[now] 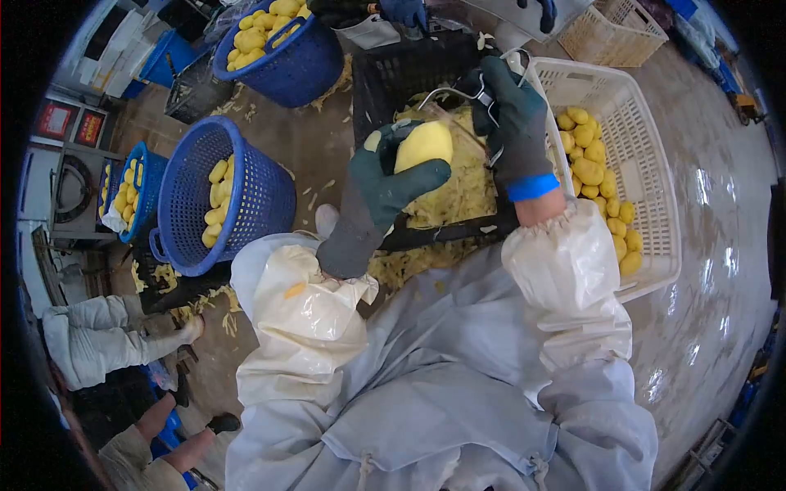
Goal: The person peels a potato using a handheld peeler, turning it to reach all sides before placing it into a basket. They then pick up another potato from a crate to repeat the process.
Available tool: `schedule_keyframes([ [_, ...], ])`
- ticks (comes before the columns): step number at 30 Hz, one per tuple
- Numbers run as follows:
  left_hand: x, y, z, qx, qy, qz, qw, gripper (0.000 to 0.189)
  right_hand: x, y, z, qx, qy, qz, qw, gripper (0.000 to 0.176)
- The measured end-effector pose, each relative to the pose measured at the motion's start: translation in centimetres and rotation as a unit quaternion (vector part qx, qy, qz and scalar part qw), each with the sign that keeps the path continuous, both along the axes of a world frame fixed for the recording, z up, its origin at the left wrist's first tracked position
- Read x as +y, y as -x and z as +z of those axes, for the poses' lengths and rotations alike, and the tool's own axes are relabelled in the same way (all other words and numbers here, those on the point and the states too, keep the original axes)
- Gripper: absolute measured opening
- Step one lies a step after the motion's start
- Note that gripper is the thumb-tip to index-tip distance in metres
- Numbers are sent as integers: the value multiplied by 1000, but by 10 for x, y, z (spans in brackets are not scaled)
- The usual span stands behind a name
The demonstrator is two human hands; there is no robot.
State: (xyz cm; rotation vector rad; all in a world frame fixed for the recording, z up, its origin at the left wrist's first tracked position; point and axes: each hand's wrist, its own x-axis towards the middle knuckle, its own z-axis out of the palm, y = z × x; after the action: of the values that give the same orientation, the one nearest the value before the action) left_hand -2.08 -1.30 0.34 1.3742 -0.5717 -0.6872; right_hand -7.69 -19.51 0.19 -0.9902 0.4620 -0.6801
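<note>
Gloved in dark green and grey, my left hand [391,184] is wrapped round a peeled yellow potato [426,146]. My right hand [509,110], in a similar glove with a blue band at the wrist, grips a metal-framed peeler [457,93] just to the right of the potato. Both hands are above a black crate [383,86] that holds a heap of pale peelings [458,193]. Against the crate's right side stands a white basket [655,176] with unpeeled-looking potatoes [589,171] inside.
Blue baskets [274,204] [307,65] with peeled potatoes stand at the left and upper left. A beige crate [612,34] is at the upper right. Other people's legs [102,335] show at the lower left, and gloved hands at the top. Peelings lie on the floor.
</note>
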Motion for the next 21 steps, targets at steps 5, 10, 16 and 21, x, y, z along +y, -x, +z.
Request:
schedule_keyframes([
  [5, 1, -2, 2, 52, 25, -1, 998, 53, -14, -6, -16, -1, 69, -58, 996, 23],
  [10, 4, -5, 2, 213, 55, -58, 974, 44, -15, 1, -14, -32, -59, -34, 997, 20],
  [16, -2, 2, -6, 255, 23, -66, 964, 52, -25, 11, -32, 95, 669, -199, 709, 37],
  [21, 8, -10, -2, 359, 127, -15, 925, 49, -19, 9, -29, 67, 641, -149, 750, 40],
])
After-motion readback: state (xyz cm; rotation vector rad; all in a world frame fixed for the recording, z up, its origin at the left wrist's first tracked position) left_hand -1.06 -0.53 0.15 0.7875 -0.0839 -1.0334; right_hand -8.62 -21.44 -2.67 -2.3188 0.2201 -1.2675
